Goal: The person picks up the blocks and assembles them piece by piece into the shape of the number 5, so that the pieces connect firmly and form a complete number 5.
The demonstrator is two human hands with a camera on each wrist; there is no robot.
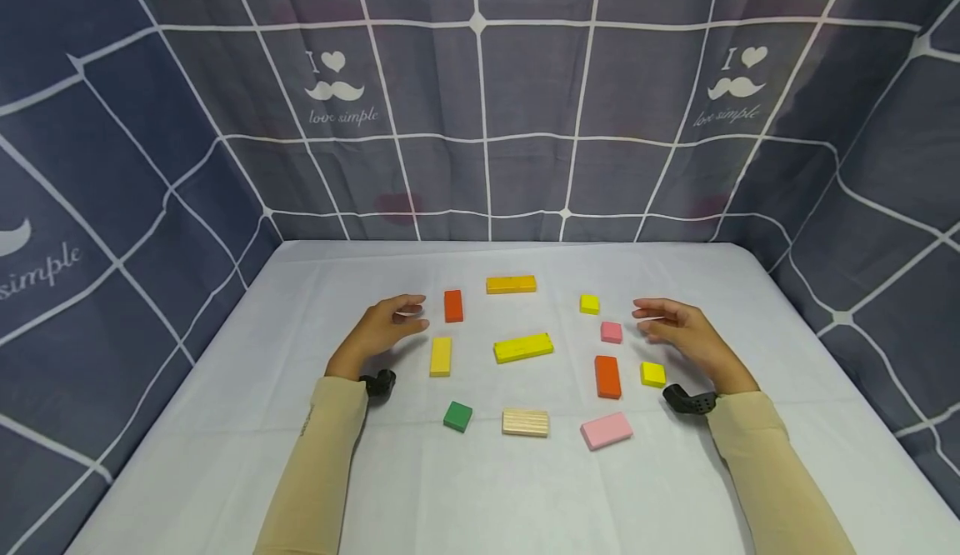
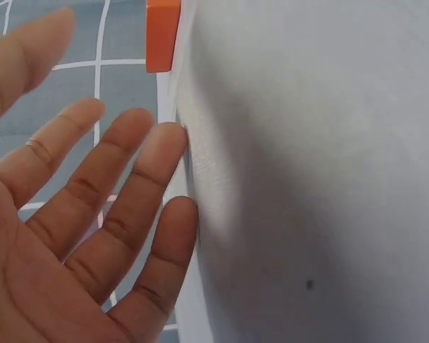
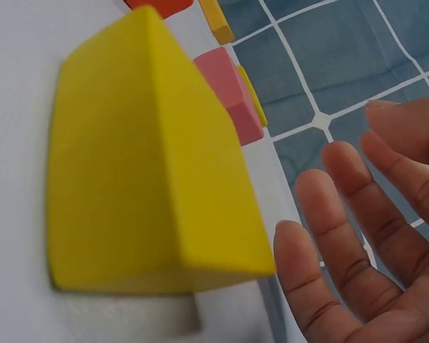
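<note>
Eleven coloured box-shaped blocks [image 1: 523, 347] sit mid-frame. Left hand [image 1: 385, 327] and right hand [image 1: 678, 332] spread fingers. Left wrist view's top cuts one orange block [image 2: 161, 37].

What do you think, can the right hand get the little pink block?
Probably yes. The right hand holds nothing, and its fingers point toward the little pink block. From the head view, only white cloth shows between them, so nothing seems in the way.
</note>
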